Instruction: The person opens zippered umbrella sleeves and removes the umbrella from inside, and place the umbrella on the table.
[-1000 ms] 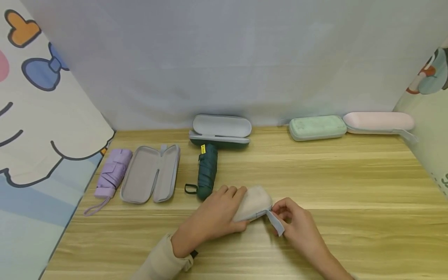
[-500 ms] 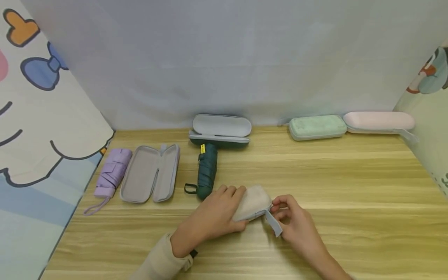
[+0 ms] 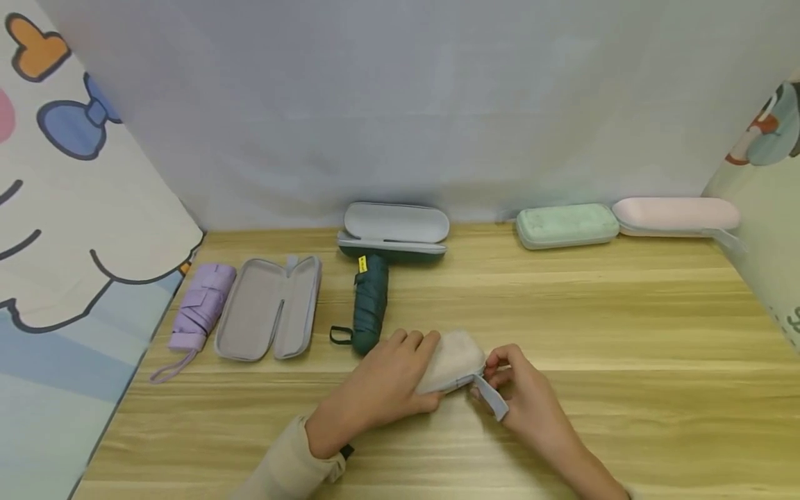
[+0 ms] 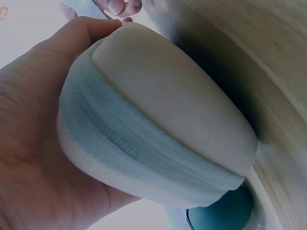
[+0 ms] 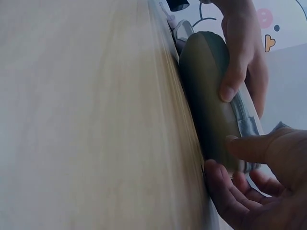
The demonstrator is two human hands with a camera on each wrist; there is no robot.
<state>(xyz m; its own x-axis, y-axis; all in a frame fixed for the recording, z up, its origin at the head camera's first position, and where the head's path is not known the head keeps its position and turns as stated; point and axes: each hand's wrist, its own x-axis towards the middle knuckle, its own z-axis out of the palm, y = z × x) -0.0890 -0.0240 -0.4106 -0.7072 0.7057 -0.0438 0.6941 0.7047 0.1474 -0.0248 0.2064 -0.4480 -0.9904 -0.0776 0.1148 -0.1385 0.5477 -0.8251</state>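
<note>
A cream zippered hard case (image 3: 451, 357) lies closed on the table with a light-blue zipper band. My left hand (image 3: 381, 389) grips it from the left, fingers over the top and thumb along the front side. At its right end, my right hand (image 3: 528, 403) curls its fingers about the corner; in the right wrist view its thumb (image 5: 249, 147) touches the case's side. A pale blue strap (image 3: 491, 398) hangs from that corner by the right thumb. Whether the fingers also pinch a zipper pull is hidden. Just behind the left hand lies a folded dark green umbrella (image 3: 370, 305).
Left on the table are a folded purple umbrella (image 3: 201, 309) and a grey-lined case (image 3: 269, 309) spread open. Against the back curtain (image 3: 475, 104) stand an opened dark green case (image 3: 394, 232), a mint green case (image 3: 567, 226) and a pink case (image 3: 675, 214).
My right hand has shifted slightly at the case's end, its thumb moving in under the strap. The strap has swung a little. My left hand and the case have stayed put.
</note>
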